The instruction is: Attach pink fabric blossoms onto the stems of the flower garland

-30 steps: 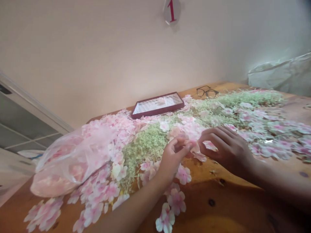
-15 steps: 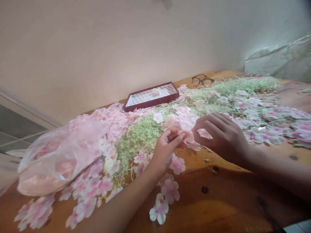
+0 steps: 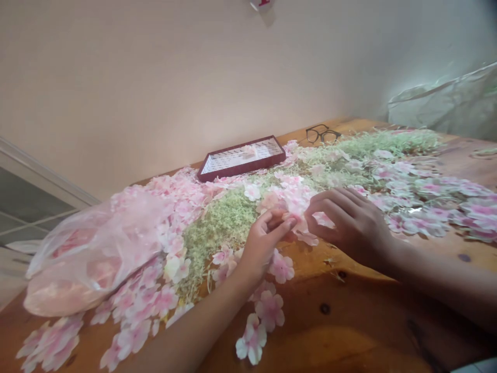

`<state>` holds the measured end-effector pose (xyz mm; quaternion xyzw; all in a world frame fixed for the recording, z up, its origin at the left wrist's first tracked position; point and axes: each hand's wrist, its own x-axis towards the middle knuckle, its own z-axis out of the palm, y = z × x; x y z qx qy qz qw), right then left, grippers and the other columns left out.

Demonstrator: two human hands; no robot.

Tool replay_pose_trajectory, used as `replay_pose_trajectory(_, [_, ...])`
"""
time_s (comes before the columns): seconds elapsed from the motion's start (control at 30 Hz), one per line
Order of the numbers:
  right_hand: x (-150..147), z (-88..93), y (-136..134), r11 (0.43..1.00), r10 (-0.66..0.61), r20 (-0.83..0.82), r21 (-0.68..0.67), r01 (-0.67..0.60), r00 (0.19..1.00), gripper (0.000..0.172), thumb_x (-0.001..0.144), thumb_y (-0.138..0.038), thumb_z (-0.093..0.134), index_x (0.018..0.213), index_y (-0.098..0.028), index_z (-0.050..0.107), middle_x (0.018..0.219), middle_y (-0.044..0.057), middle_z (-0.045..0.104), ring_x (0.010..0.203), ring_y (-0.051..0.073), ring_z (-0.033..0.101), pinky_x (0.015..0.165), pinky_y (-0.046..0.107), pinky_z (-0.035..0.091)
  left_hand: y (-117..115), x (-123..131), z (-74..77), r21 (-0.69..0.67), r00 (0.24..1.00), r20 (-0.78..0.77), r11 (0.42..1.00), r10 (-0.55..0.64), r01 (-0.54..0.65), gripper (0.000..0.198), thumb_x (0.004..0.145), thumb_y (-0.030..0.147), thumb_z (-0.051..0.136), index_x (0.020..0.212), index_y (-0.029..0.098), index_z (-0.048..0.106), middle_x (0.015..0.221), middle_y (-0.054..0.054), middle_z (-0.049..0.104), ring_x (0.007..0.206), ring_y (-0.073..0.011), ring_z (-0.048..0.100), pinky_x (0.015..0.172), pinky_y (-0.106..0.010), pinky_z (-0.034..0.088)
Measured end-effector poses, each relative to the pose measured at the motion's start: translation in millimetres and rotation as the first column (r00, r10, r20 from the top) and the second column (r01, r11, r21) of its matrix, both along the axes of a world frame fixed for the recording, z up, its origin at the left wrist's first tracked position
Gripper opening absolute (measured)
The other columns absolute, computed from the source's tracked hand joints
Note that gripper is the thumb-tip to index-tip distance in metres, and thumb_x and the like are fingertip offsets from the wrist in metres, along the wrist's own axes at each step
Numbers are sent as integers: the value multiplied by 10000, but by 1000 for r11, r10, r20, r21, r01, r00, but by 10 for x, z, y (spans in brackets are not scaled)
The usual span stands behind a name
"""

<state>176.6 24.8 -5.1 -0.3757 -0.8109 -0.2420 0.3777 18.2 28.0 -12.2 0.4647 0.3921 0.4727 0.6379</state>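
1. Left hand (image 3: 262,243): fingers (image 3: 274,220) curled and half closed, thumb and forefinger tips close together at the edge of the pale pink fabric petals (image 3: 300,225); probably in contact, though any actual pinch is too blurred to confirm
2. Right hand (image 3: 349,225): back of hand up, fingers arched and partly open, fingertips (image 3: 312,220) against the far side of the same petals, no held item visible
3. Location of the pale pink fabric petals: on the table, between both hands, at the edge of a larger pink drift
4. Shredded pale green moss (image 3: 217,233): broad band running along the table, beneath and beside the petals
5. Pink-and-white fabric blossoms (image 3: 269,311): scattered on bare wood, just beside the left forearm
6. Translucent plastic bag (image 3: 93,254): lying on its side at the table's left end, holding pink petals
7. Shallow burgundy tray (image 3: 240,158): far edge of the table, patterned white base, one petal inside
8. Dark-framed eyeglasses (image 3: 322,134): lying open on the wood, behind the moss
9. Knotty varnished wooden table (image 3: 349,331): bearing all of the above
10. Crumpled clear plastic sheet (image 3: 442,98): against the wall, far right
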Motion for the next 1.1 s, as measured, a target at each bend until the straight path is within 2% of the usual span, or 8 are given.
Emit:
replay_pose_trajectory(0.27, [34, -27, 3, 1000, -2, 13, -9, 2, 1000, 60, 732, -130, 469, 714, -187, 459, 711, 30, 562, 668, 139, 490, 620, 266, 400, 6, -2, -59, 39, 999, -45, 999, -5, 6, 191, 641, 262, 621, 774, 148, 546, 751, -7, 575, 628, -74, 523, 596, -177, 401])
replay_pose_trajectory(0.5, [55, -13, -6, 999, -15, -34, 49, 16, 999, 58, 721, -135, 484, 694, -183, 464, 693, 18, 554, 664, 131, 502, 622, 267, 400, -24, -8, -92, 54, 996, -84, 999, 4, 1, 255, 641, 287, 621, 844, 154, 544, 737, -5, 567, 586, -66, 510, 600, -181, 388])
replay_pose_trajectory(0.87, [33, -22, -37, 998, 30, -19, 61, -29, 999, 59, 704, -135, 499, 671, -170, 464, 678, 22, 548, 654, 127, 491, 618, 250, 398, -58, 14, -100, 73, 996, -94, 997, 9, -2, 195, 655, 291, 608, 740, 154, 497, 663, 21, 504, 557, -54, 475, 590, -176, 372])
replay_pose_trajectory(1.1, [33, -38, -38, 998, 39, 19, 47, -40, 999, 51, 720, -144, 489, 674, -164, 477, 688, 27, 553, 654, 131, 491, 611, 254, 396, -70, 12, -134, 112, 991, -128, 993, -30, 45, 181, 677, 301, 585, 763, 160, 510, 688, 27, 513, 587, -54, 477, 591, -169, 359])
